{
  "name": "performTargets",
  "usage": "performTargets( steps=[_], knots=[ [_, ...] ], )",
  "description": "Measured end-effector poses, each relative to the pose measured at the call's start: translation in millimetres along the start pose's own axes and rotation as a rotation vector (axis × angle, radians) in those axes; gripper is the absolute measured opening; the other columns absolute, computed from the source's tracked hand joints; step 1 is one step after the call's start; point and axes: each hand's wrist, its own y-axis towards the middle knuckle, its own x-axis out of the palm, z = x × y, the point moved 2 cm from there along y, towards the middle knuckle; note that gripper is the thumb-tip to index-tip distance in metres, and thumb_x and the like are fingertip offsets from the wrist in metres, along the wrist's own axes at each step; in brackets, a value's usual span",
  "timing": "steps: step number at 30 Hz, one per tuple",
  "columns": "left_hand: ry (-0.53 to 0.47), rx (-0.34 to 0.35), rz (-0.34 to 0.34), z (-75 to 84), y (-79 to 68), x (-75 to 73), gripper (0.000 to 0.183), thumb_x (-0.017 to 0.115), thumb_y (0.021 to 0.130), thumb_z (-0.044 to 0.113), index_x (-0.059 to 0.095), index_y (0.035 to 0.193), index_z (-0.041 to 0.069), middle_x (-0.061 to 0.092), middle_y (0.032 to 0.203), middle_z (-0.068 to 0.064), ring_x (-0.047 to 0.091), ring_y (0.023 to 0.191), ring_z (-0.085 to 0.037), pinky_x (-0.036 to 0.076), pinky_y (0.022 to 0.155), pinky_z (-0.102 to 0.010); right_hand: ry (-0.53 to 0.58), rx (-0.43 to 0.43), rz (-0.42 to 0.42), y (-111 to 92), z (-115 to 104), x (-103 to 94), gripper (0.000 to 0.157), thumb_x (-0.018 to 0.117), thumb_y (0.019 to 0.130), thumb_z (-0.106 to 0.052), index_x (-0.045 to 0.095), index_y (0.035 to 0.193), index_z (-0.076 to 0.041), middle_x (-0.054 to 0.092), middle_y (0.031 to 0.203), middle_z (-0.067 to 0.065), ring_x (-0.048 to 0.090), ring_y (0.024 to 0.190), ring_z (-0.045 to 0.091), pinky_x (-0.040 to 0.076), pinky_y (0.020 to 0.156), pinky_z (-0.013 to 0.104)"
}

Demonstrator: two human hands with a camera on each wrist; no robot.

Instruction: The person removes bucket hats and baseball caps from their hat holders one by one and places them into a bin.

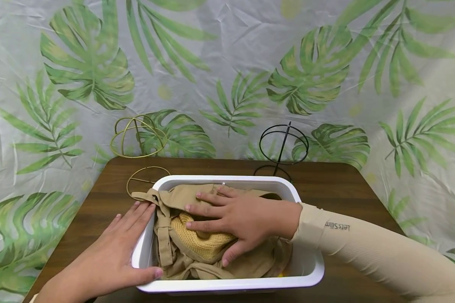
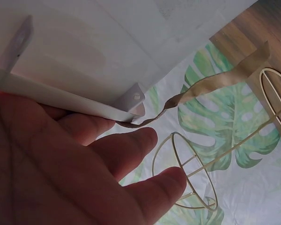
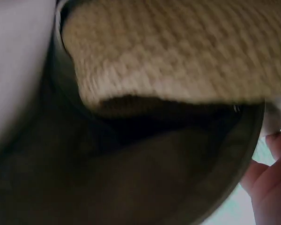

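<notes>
A white plastic bin (image 1: 227, 285) holds a tan cloth hat (image 1: 250, 263) with a wide brim and a yellow knitted hat (image 1: 208, 247) tucked into it. My right hand (image 1: 246, 216) lies spread over both, palm down, with its fingers straight and pointing left. Along the bin's left side rests my left hand (image 1: 115, 248), fingers extended against the outer wall and thumb at the front left corner. A tan strap (image 2: 201, 86) hangs out over the rim near the left fingertips. In the right wrist view, the knitted hat (image 3: 178, 56) fills the upper part above dark tan cloth.
Behind the bin on the brown wooden table (image 1: 337, 189) stand a gold wire stand (image 1: 136, 157) at left and a black wire stand (image 1: 282, 147) at right. A leaf-printed curtain (image 1: 227, 54) hangs behind. Something yellow (image 1: 281, 275) peeks out inside the bin's front right.
</notes>
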Motion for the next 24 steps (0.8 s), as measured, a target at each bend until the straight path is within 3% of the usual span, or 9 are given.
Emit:
performTargets(
  steps=[15, 24],
  knots=[
    [0.033, 0.021, 0.011, 0.4, 1.5, -0.8, 0.113, 0.062, 0.066, 0.071, 0.013, 0.149, 0.012, 0.014, 0.152, -0.008, 0.011, 0.139, -0.027, 0.015, 0.107, -0.048, 0.084, -0.002, -0.104, 10.7, -6.3, 14.1, 0.082, 0.028, 0.079, -0.077, -0.002, 0.145, -0.04, -0.013, 0.153, -0.003, -0.012, 0.138, 0.03, 0.014, 0.097, 0.069],
    [0.019, 0.022, 0.003, -1.2, 2.1, -0.7, 0.112, 0.062, 0.067, 0.07, 0.013, 0.149, 0.011, 0.014, 0.152, -0.008, 0.01, 0.139, -0.023, 0.017, 0.106, -0.048, 0.087, 0.029, -0.147, 22.3, -7.0, 35.1, 0.088, 0.035, 0.075, -0.079, -0.005, 0.144, -0.043, -0.013, 0.153, -0.004, -0.013, 0.138, 0.029, 0.013, 0.094, 0.071]
  ],
)
